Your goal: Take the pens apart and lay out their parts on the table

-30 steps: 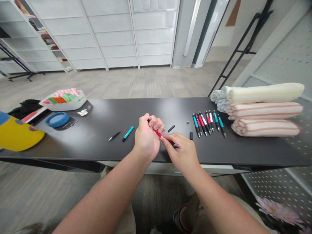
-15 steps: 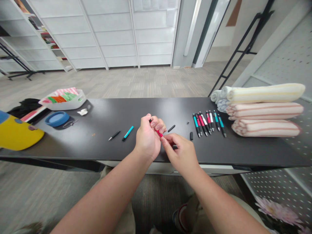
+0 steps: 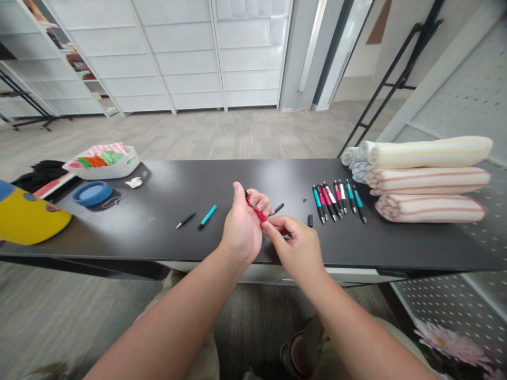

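My left hand (image 3: 242,226) is closed around a red pen (image 3: 257,210) above the front middle of the black table (image 3: 178,184). My right hand (image 3: 296,244) pinches the pen's lower end with thumb and forefinger. A small black pen part (image 3: 279,208) lies just beyond my hands, and another short black piece (image 3: 310,220) lies to the right. Left of my hands lie a teal pen barrel (image 3: 208,217) and a thin black refill (image 3: 185,220). A row of several assembled pens (image 3: 337,198) lies to the right.
Rolled striped towels (image 3: 430,179) are stacked at the table's right end. At the left stand a white basket of coloured cloths (image 3: 103,161), a blue round lid (image 3: 92,192), a yellow object (image 3: 29,219) and a small white piece (image 3: 134,182).
Both hands have shifted slightly right and up with the red pen. More of the pen's tip now shows above my left fingers.
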`<state>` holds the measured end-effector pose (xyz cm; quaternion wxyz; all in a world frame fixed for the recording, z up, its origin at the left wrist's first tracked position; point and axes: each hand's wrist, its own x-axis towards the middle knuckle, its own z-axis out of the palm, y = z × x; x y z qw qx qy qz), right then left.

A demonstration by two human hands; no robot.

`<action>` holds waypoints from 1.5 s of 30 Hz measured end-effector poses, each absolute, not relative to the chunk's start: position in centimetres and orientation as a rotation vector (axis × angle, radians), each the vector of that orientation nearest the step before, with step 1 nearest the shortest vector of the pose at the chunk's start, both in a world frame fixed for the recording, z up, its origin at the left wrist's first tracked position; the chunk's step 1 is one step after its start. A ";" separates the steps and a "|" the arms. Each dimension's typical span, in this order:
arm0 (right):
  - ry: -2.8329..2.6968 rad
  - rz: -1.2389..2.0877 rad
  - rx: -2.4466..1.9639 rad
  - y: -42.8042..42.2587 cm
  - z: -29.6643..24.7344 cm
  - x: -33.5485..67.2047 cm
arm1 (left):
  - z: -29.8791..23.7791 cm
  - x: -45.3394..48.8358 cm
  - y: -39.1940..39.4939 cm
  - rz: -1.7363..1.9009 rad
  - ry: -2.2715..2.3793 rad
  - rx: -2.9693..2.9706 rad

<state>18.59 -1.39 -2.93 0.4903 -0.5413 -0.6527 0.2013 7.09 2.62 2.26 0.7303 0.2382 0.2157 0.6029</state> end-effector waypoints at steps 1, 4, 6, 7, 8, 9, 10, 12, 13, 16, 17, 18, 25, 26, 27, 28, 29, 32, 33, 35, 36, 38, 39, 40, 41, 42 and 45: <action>-1.563 0.516 -1.328 -1.4 -2.9 18.6 | 2.2 7.1 2.6 1.325 0.471 0.523; -1.483 0.593 -1.361 -1.3 -2.8 18.5 | 2.2 7.0 2.5 1.318 0.460 0.509; -1.446 0.621 -1.376 -1.3 -2.8 18.5 | 2.1 6.9 2.5 1.307 0.453 0.510; -1.437 0.632 -1.378 -1.3 -2.8 18.5 | 2.0 6.9 2.5 1.301 0.449 0.516; -1.430 0.642 -1.377 -1.3 -2.8 18.5 | 2.0 6.8 2.4 1.295 0.448 0.528; -1.424 0.651 -1.374 -1.2 -2.8 18.6 | 1.8 6.8 2.4 1.293 0.454 0.544; -1.417 0.664 -1.370 -1.2 -2.8 18.7 | 1.7 6.7 2.4 1.296 0.470 0.565; -1.402 0.700 -1.359 -1.1 -2.8 18.8 | 1.4 6.6 2.5 1.313 0.523 0.619; -1.400 0.729 -1.348 -1.1 -2.8 18.8 | 1.2 6.5 2.6 1.325 0.552 0.647; -1.411 0.851 -1.285 -0.9 -2.9 19.0 | 0.7 6.0 2.8 1.339 0.635 0.757; -1.411 0.886 -1.266 -0.9 -2.9 19.0 | 0.6 5.8 2.9 1.339 0.662 0.801; -1.407 0.911 -1.256 -0.8 -2.9 19.1 | 0.4 5.6 3.0 1.336 0.694 0.847; -1.397 0.874 -1.327 -0.7 -3.0 19.3 | -1.1 4.1 2.9 1.274 0.972 1.134; -1.391 0.870 -1.335 -0.8 -3.0 19.3 | -1.2 3.9 2.9 1.263 0.994 1.167; -1.382 0.865 -1.344 -0.8 -2.9 19.3 | -1.2 3.8 2.8 1.254 1.013 1.199; -1.375 0.859 -1.355 -0.9 -2.8 19.3 | -1.1 3.6 2.8 1.247 1.033 1.230; -1.372 0.853 -1.363 -0.9 -2.8 19.3 | -1.0 3.4 2.7 1.243 1.053 1.258; -1.377 0.829 -1.365 -1.1 -2.7 19.2 | -0.6 3.1 2.7 1.244 1.094 1.295; -1.386 0.822 -1.357 -1.1 -2.7 19.2 | -0.5 3.1 2.7 1.256 1.095 1.286; -1.410 0.808 -1.342 -1.1 -2.7 19.1 | -0.4 3.1 2.8 1.298 1.077 1.250; -1.420 0.801 -1.336 -1.0 -2.7 19.1 | -0.3 3.1 2.9 1.320 1.064 1.233; -1.436 0.792 -1.332 -1.0 -2.7 19.1 | -0.3 3.0 2.9 1.349 1.046 1.208; -1.442 0.789 -1.330 -1.0 -2.7 19.1 | -0.3 3.0 2.9 1.354 1.043 1.203; -1.446 0.786 -1.329 -1.0 -2.7 19.1 | -0.3 2.9 3.0 1.355 1.043 1.202; -1.451 0.783 -1.327 -1.0 -2.8 19.1 | -0.3 2.9 3.0 1.353 1.042 1.204; -1.456 0.778 -1.328 -1.0 -2.8 19.2 | -0.3 2.8 3.0 1.347 1.040 1.208; -1.469 0.762 -1.323 -1.0 -2.9 19.2 | -0.3 2.6 3.0 1.325 1.026 1.235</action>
